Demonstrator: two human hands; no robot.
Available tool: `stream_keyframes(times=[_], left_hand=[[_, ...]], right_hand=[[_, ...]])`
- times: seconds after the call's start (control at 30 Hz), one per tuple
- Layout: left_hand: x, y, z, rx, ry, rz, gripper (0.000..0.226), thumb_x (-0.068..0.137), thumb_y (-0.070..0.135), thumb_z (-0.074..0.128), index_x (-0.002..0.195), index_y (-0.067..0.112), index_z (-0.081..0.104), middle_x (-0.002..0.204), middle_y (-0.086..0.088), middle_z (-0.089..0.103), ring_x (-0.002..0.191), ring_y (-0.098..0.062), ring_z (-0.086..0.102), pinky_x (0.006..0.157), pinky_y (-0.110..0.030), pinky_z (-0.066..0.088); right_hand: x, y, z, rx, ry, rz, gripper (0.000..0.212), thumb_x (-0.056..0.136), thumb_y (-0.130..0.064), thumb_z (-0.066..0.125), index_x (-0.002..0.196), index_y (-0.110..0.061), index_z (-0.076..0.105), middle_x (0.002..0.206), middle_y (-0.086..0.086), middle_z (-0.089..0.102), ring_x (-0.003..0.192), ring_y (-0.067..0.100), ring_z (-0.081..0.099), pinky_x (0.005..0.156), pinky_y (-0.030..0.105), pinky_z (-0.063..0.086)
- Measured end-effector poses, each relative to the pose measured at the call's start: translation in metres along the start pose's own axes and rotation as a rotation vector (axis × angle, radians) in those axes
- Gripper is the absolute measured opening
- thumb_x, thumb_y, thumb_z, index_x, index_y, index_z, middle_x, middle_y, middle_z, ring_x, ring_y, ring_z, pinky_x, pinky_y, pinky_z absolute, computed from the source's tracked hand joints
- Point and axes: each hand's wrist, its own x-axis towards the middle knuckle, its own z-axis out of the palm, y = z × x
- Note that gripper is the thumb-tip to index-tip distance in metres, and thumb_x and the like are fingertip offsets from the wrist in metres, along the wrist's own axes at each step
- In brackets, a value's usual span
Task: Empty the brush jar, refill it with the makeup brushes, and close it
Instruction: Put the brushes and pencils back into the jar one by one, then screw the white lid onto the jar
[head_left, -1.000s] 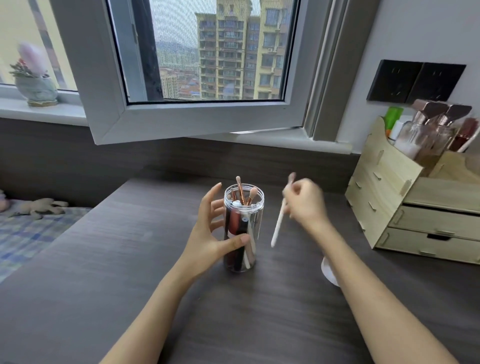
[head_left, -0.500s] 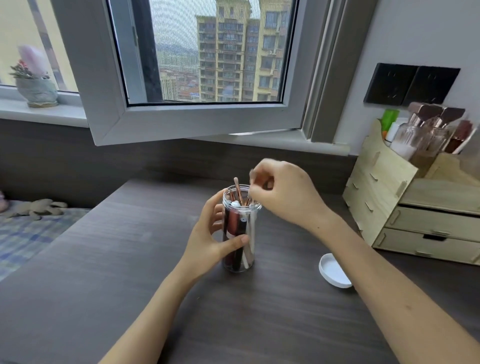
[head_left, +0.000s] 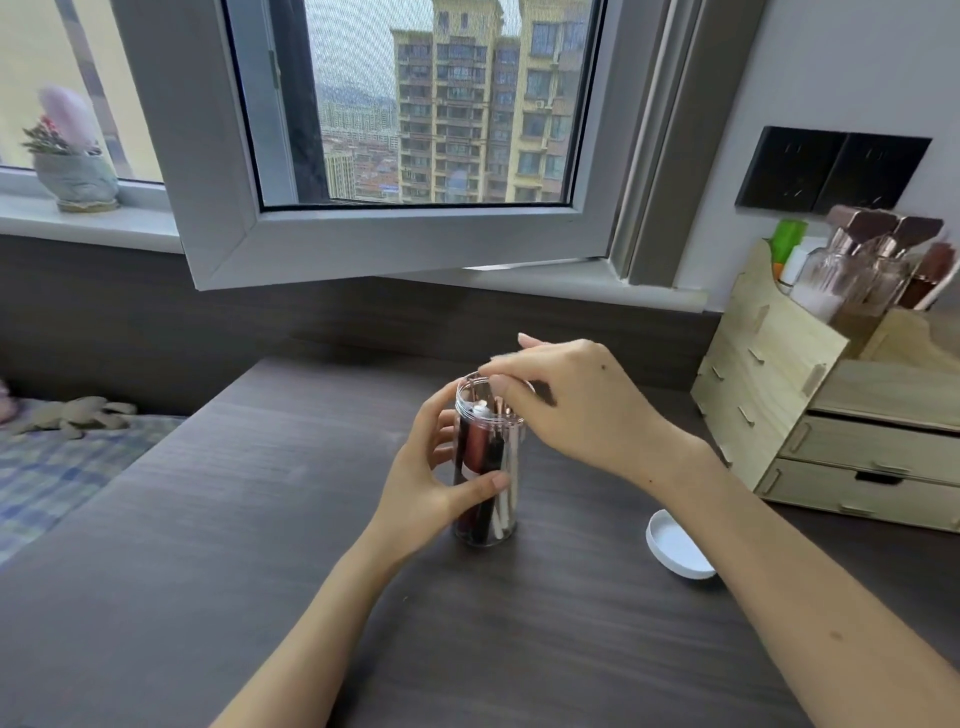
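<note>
While wrapping the left hand (head_left: 431, 478) around the jar (head_left: 485, 462) on the worktop (head_left: 260, 519), pinching brushes (head_left: 480, 447) at the rim with the right hand (head_left: 566, 405). Risking a tipped jar if pushing sideways; lid (head_left: 675, 545) lying below the right wrist, exposed to a sweep.

A dark wood-grain desk (head_left: 218, 545) carries everything here. A clear plastic brush jar (head_left: 488, 499) stands upright near its middle; a white lid (head_left: 675, 548) lies on the desk to the jar's right, apart from it. Further right of the jar, at the desk's far edge, sits a pale wooden drawer organizer (head_left: 831, 415).
</note>
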Motion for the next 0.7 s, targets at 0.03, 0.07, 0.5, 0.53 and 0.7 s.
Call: stream_keyframes(times=[0.03, 0.07, 0.5, 0.53, 0.7], left_hand=[[0.0, 0.0, 0.0, -0.002, 0.001, -0.001, 0.086, 0.063, 0.034, 0.081, 0.138, 0.035, 0.038, 0.127, 0.005, 0.061, 0.117, -0.018, 0.058, 0.099, -0.037, 0.048], [0.0, 0.0, 0.0, -0.003, 0.001, -0.002, 0.086, 0.063, 0.033, 0.081, 0.138, 0.034, 0.038, 0.127, 0.006, 0.061, 0.117, -0.018, 0.059, 0.099, -0.038, 0.048], [0.001, -0.001, 0.001, -0.023, -0.003, -0.033, 0.089, 0.059, 0.036, 0.082, 0.136, 0.034, 0.039, 0.123, -0.005, 0.062, 0.114, -0.022, 0.06, 0.102, -0.042, 0.045], [0.001, -0.001, 0.001, -0.024, -0.002, -0.032, 0.089, 0.058, 0.036, 0.082, 0.136, 0.034, 0.039, 0.123, -0.005, 0.062, 0.114, -0.022, 0.06, 0.102, -0.042, 0.045], [0.0, -0.001, 0.001, -0.023, -0.001, -0.035, 0.089, 0.059, 0.036, 0.081, 0.137, 0.033, 0.039, 0.123, -0.005, 0.062, 0.114, -0.021, 0.06, 0.102, -0.039, 0.046]], right_hand=[[-0.005, 0.002, -0.001, 0.0, 0.017, -0.003, 0.026, 0.089, -0.012, 0.053, 0.106, -0.006, 0.072, 0.055, -0.011, 0.061, 0.062, 0.018, 0.065, 0.11, 0.031, 0.038], [-0.01, 0.002, -0.002, -0.008, 0.0, -0.012, 0.028, 0.089, -0.012, 0.053, 0.11, -0.005, 0.069, 0.055, -0.009, 0.061, 0.06, 0.017, 0.066, 0.111, 0.033, 0.037], [-0.094, 0.072, -0.021, -0.293, -0.917, 0.789, 0.077, 0.074, -0.059, 0.062, 0.14, -0.032, 0.035, 0.14, -0.002, 0.044, 0.129, 0.02, 0.043, 0.097, 0.032, 0.041], [-0.101, 0.075, -0.017, -0.297, -0.949, 0.807, 0.081, 0.071, -0.059, 0.064, 0.141, -0.033, 0.033, 0.138, -0.001, 0.043, 0.128, 0.022, 0.042, 0.095, 0.032, 0.04], [-0.099, 0.076, -0.015, -0.199, -0.826, 0.712, 0.061, 0.075, -0.047, 0.067, 0.131, -0.035, 0.049, 0.119, -0.004, 0.048, 0.116, 0.02, 0.05, 0.087, 0.025, 0.041]])
